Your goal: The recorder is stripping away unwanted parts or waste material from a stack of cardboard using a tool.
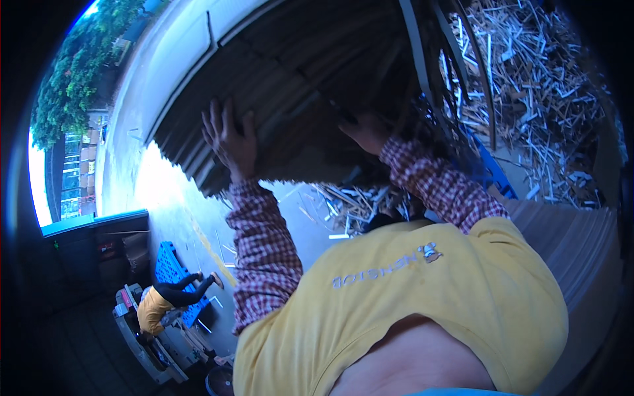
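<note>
A thick stack of corrugated cardboard sheets (pixel 284 86), dark in shadow, stands in front of me with a ragged near edge. My left hand (pixel 234 142) lies against it near its left part, fingers spread. Farther right, my right hand (pixel 370 131) is at the cardboard with its fingers curled. Something small and dark shows at those fingers, too dim to name. Long thin cardboard strips (pixel 417 56) hang loose beside the stack, past the right hand.
Cardboard scraps (pixel 528 99) heap up at the far right, beside a blue pallet (pixel 492 168). Another cardboard stack (pixel 581 237) is at my right. Lower left, a person in a yellow top (pixel 153 310) bends by a second blue pallet (pixel 173 272) and a machine (pixel 155 360).
</note>
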The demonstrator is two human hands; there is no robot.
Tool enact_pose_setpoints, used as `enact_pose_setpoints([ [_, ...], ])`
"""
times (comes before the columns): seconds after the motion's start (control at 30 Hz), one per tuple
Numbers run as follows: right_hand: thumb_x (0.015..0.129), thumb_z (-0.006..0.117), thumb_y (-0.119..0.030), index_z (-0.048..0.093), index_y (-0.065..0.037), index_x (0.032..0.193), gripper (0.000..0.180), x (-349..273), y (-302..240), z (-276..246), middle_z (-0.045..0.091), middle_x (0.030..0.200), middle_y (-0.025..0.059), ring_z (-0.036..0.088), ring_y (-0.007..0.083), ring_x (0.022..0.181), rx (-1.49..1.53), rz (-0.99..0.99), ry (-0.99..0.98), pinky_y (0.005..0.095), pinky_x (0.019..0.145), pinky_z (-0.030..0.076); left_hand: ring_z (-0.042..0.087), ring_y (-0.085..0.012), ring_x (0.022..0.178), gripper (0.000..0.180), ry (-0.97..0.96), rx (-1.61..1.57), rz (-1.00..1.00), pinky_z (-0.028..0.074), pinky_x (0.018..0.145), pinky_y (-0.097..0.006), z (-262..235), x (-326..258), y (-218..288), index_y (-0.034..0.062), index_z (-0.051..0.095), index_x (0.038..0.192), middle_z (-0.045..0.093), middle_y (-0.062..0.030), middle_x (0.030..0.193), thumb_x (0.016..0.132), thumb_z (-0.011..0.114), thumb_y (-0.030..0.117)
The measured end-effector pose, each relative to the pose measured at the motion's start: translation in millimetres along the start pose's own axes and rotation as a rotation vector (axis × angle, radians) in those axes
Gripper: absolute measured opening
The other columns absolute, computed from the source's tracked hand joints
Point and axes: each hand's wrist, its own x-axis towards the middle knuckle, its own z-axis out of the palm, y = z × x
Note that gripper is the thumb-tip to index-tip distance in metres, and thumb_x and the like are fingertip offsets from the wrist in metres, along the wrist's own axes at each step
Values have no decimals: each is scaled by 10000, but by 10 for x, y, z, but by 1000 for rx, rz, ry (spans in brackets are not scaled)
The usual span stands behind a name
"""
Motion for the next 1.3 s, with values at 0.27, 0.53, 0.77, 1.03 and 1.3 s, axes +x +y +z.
enact_pose_setpoints([
  [0.27, 799, 593, -347, 649, -12, 808, 340, 52, 22, -155, 643, 728, 115, 623, 218, 702, 225, 189, -215, 355, 632, 461, 322, -354, 1255, 446, -22, 1, -4, 215, 1036, -492, 26, -41, -10, 181, 524, 1212, 408, -104, 1337, 801, 595, 338],
  [0.53, 808, 574, -301, 636, -21, 779, 288, 115, -60, -118, 620, 678, 83, 594, 196, 646, 218, 35, -135, 328, 639, 450, 309, -360, 1259, 443, -23, -9, 9, 210, 1043, -488, 87, 16, -50, 178, 529, 1206, 391, -104, 1348, 799, 596, 340],
  [0.77, 788, 590, -296, 618, -11, 805, 287, -83, 117, 85, 614, 729, 174, 610, 314, 732, 153, -5, 41, 387, 660, 462, 315, -354, 1258, 450, -39, 17, 10, 217, 1036, -481, -6, -7, 53, 165, 536, 1202, 403, -110, 1339, 792, 604, 339],
  [1.03, 794, 602, -329, 632, -21, 886, 323, -22, 267, -147, 630, 788, 152, 615, 284, 775, 114, 56, -175, 377, 685, 462, 316, -355, 1258, 454, -47, 7, -10, 214, 1033, -497, 22, -34, 27, 175, 525, 1212, 399, -105, 1342, 794, 600, 338],
  [1.3, 795, 598, -385, 650, -57, 900, 349, 147, 216, -149, 632, 788, 128, 607, 253, 782, 7, 73, -280, 362, 740, 437, 321, -361, 1254, 449, -6, -3, 19, 216, 1039, -493, 69, -11, -16, 191, 526, 1212, 400, -105, 1341, 804, 591, 369],
])
